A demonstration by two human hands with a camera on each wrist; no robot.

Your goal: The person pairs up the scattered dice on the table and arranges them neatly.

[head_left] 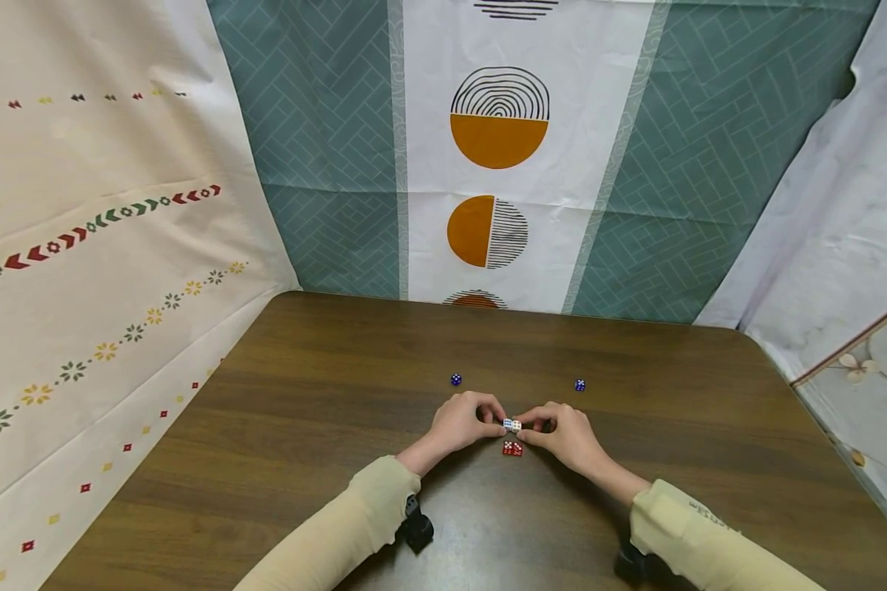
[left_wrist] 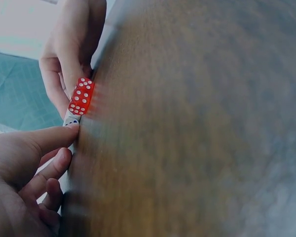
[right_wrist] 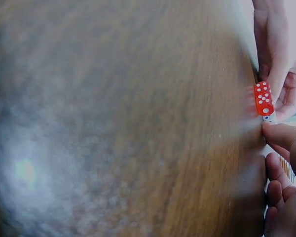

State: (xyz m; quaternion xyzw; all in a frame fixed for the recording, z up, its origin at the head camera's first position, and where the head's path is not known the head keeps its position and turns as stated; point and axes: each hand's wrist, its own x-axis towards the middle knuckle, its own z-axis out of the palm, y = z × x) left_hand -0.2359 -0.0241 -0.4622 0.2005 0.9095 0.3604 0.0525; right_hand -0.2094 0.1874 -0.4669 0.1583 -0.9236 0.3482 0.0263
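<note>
Blue with pale pips, the left blue die point(head_left: 456, 379) lies on the wooden table point(head_left: 325, 394), beyond the red dice point(head_left: 512, 448) and to their left. Next along is the left hand point(head_left: 461, 421), also left of the red dice; its thumb and forefinger pinch the left white die point(head_left: 507, 425), and its other fingers curl loosely. Both white dice are just beyond the red dice, side by side and seemingly touching; whether their undersides rest on the wood I cannot tell.

The step in hand looks like a fine setting of the two white dice against each other. It would go best with a light squeeze inward, equal from both sides, so that neither cube twists. The thumbs deserve most care, being so near the red dice that a careless nudge could knock them askew. Lifting both thumbs and forefingers straight outward would be the gentlest release.

Right of the red dice, the right hand point(head_left: 565, 439) grasps the right white die point(head_left: 517, 426) between thumb and forefinger. Beyond the red dice and farther right lies the right blue die point(head_left: 580, 384), untouched.
</note>
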